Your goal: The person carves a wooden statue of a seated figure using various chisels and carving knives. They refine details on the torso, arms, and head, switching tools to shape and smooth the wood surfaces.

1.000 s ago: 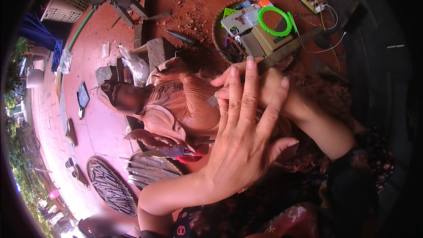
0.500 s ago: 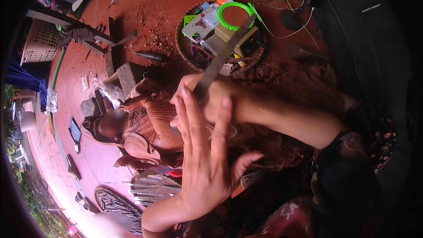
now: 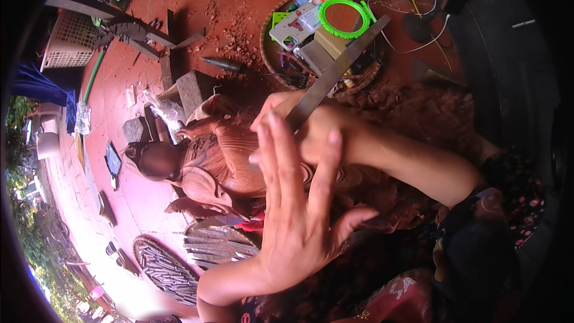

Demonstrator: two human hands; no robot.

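A reddish-brown wooden figure carving (image 3: pixel 233 152) lies on its side in front of me, its head toward the left. My right hand (image 3: pixel 317 134) is closed round a long flat metal carving tool (image 3: pixel 341 69), which slants up and to the right. The tool's lower end is mostly covered by my hands. My left hand (image 3: pixel 293 215) is stretched out over the carving, back upward and fingers apart. Its fingertips lie over the fingers of my right hand; whether they touch the tool is hidden.
A round woven tray (image 3: pixel 266 48) holds a green-rimmed mirror (image 3: pixel 344 18), a phone case and boxes. Nearer left, one basket (image 3: pixel 167 269) holds many small metal tools, another (image 3: pixel 218 242) longer ones. A wooden block (image 3: pixel 194 93), dark pointed tool (image 3: pixel 222 64) and wood chips lie beyond the carving.
The whole scene has shifted right and slightly down in the picture as the view turned. Both hands keep nearly the same pose on the carving and the tool.
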